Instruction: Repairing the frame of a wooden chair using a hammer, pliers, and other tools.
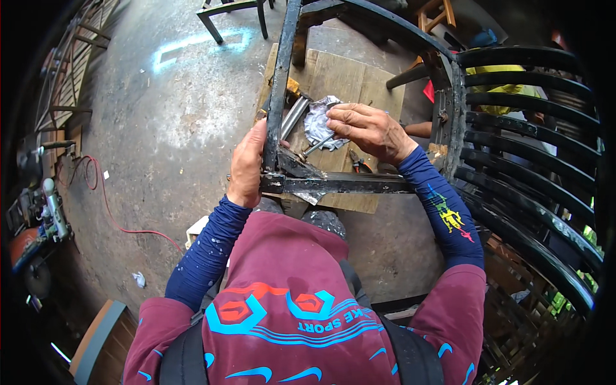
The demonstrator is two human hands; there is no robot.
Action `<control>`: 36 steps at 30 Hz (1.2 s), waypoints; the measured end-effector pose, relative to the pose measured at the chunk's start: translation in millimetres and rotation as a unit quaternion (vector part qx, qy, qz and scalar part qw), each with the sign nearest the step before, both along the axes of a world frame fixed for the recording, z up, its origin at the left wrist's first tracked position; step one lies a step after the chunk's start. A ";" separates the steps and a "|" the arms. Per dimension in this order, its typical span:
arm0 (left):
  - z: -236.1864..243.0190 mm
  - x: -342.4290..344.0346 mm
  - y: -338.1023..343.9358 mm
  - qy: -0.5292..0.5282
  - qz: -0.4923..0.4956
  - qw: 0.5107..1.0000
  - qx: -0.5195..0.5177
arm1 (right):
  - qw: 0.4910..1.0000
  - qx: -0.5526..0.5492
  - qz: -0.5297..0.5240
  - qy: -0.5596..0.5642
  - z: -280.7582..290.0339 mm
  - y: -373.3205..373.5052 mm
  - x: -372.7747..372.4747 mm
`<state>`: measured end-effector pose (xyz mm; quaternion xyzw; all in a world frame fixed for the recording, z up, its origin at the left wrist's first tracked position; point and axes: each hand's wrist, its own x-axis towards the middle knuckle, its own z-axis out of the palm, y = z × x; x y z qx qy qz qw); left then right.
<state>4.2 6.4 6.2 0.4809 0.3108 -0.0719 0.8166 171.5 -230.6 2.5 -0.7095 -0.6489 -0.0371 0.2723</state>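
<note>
My left hand (247,163) grips the left rail of a dark, scuffed wooden chair frame (346,183), near its front corner. Inside the frame, my right hand (369,131) holds a slim metal tool (316,146), fingers pinched round its upper end, its lower end at the corner block (298,167). A crumpled whitish cloth (321,112) lies behind the tool on a wooden board (346,74). Beside it are a silver metal bar (294,112) and a yellow tool (291,86), partly hidden by the frame. Dark pliers (359,163) lie right of the corner.
The chair's slatted back (526,125) curves along the right, with a partly hidden person in yellow (494,76) behind it. Another dark frame (228,13) stands at the top. A red hose (128,228) crosses the concrete floor (141,115) at left, near machinery (45,212).
</note>
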 end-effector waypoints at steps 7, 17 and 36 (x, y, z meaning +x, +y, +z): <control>1.3 -0.9 -1.2 0.026 0.007 1.000 -0.010 | 0.998 -0.029 0.018 0.053 -4.5 1.2 -7.3; -1.3 -1.5 -4.5 -0.007 0.005 0.997 0.074 | 0.832 -0.188 -0.165 0.495 25.7 23.8 -9.9; -8.2 0.3 0.5 -0.017 -0.011 0.999 0.047 | 0.974 -0.085 -0.060 0.200 15.5 -6.0 -22.3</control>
